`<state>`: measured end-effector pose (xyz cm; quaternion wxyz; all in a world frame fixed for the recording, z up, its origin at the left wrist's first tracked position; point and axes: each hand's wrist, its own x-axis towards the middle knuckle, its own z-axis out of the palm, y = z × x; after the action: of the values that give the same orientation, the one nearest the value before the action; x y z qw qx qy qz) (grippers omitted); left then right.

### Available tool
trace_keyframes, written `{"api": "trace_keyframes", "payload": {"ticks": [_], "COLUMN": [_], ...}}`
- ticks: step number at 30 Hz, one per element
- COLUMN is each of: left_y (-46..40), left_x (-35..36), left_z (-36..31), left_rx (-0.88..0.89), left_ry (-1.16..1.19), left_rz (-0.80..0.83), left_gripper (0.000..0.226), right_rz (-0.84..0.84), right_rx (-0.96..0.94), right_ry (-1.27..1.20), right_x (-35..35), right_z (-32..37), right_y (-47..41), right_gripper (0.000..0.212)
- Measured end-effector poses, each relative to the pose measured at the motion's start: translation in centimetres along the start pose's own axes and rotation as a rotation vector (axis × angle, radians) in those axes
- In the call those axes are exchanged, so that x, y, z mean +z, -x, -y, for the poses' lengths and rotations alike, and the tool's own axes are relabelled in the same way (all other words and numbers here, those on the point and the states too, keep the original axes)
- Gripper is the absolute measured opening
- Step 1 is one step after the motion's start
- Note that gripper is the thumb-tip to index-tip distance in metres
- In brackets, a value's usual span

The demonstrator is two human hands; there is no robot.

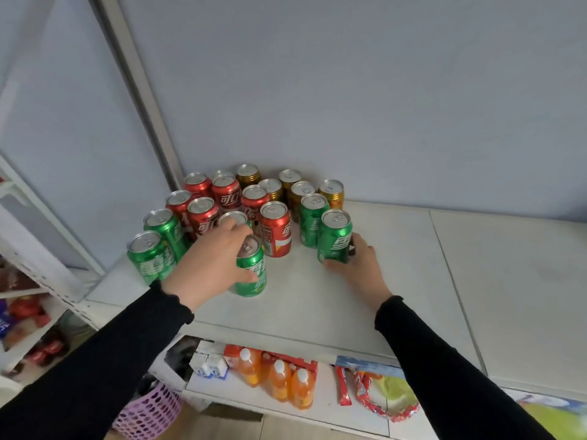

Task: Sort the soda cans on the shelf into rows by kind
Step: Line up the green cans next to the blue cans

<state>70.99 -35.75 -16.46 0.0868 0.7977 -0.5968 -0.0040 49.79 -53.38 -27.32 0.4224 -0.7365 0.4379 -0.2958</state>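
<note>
Left hand wraps an upright green can standing just ahead of its palm, with two more green cans close on its outer side and red cans crowded beyond its fingertips. Right hand curls around another upright green can, one more green can behind it; bare shelf lies between the hands, toward the near edge and out to the right, so I judge the left-hand row easy to reach

white shelf, seamed panels. standing directly on it, clustered at back left: green cans, red cans, gold cans, all upright, mostly touching.
</note>
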Motion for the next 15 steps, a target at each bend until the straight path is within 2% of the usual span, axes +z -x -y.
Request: {"api": "trace_keyframes", "payload": {"ticks": [3, 7, 15], "left_y": [-0.4, -2.1, -7.4], "left_x": [-0.4, -1.0, 0.0], "left_z": [-0.9, -3.9, -15.9], "left_rx": [0.082, 0.212, 0.450], "left_ry": [0.031, 0.127, 0.315], "left_rz": [0.005, 0.026, 0.084], "left_gripper": [0.074, 0.077, 0.070], "right_rz": [-0.052, -0.152, -0.397], "right_rx": [0.015, 0.045, 0.102], "right_ry": [-0.100, -0.166, -0.145], "right_x": [0.1, -1.7, -12.7], "right_z": [0.4, 0.1, -2.7], "right_y": [1.2, 3.4, 7.5], "right_gripper": [0.056, 0.055, 0.055]}}
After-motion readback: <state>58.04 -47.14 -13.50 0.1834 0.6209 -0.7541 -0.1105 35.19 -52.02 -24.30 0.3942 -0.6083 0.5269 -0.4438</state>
